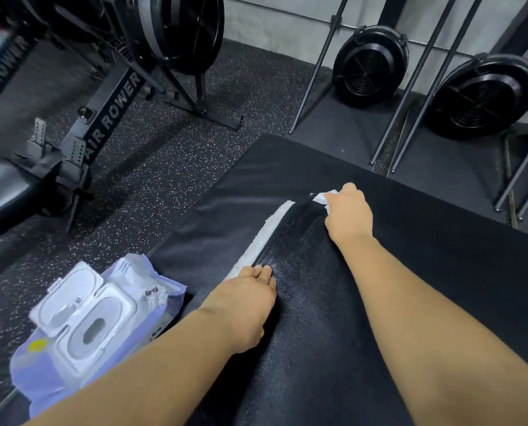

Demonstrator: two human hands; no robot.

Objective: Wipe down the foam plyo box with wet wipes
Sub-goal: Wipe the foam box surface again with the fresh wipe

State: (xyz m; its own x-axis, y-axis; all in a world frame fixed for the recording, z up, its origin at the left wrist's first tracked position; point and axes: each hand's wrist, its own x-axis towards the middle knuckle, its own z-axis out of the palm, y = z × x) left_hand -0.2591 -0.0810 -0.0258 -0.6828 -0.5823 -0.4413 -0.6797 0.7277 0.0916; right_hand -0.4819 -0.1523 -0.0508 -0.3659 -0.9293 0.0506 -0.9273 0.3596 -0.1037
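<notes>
On the near right of the scene, the black foam plyo box fills the frame from the centre to the near edge, its textured top facing up. Between the two hands the cover shows a glossy, damp-looking sheen, and a fold in the cover is raised there. A pale strip runs along the left side of that fold; whether it is part of a wipe cannot be told. The right hand, at the far end of the fold, has its fingers curled round a white wet wipe. The left hand rests at the near end of the strip, fingers straight and together, tips on the cover. At near left a lilac wipes pack lies against the box's left edge, its white lid flipped open. Flooring is black speckled rubber. An air rower stands at far left; two more rowers stand upright against the grey wall at far right.
</notes>
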